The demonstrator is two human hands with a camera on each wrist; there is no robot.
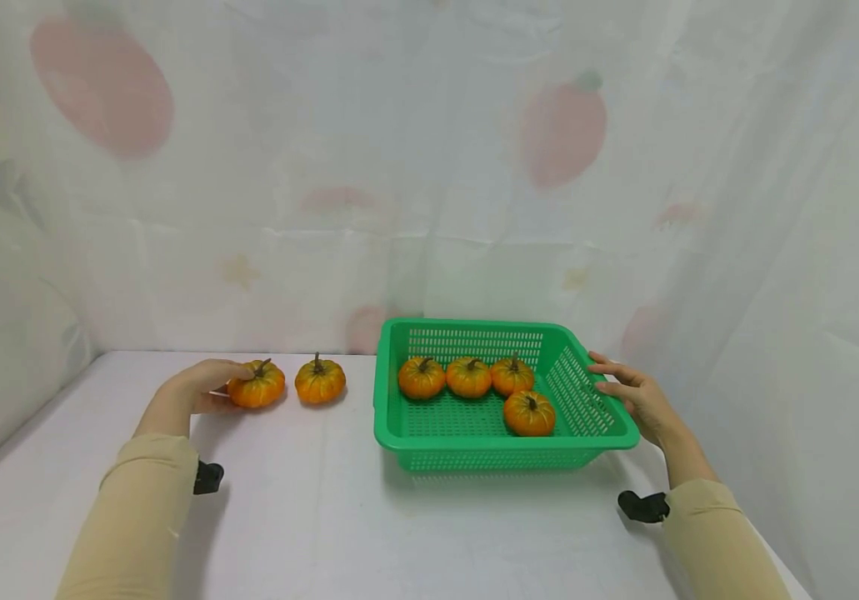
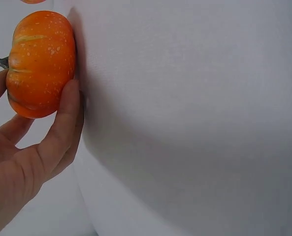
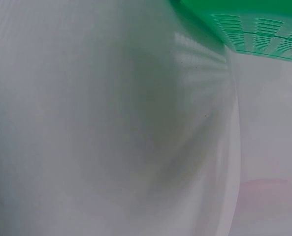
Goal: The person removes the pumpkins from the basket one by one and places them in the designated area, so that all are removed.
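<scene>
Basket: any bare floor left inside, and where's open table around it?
Inside the green basket, the front-left floor is bare; four pumpkins crowd the back and right. Table is open in front, between both sleeves. Left side is tighter: two pumpkins, left hand gripping one. Right hand touches the right rim.

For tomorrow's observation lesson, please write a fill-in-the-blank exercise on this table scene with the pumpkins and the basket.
1. The green basket holds ____ small pumpkins.
2. The left hand grips one pumpkin on the ____ table.
3. The right hand touches the basket's ____ side.
4. Outside the basket lie ____ pumpkins, counting the free pumpkin.

Missing words: four; white; right; two
</scene>
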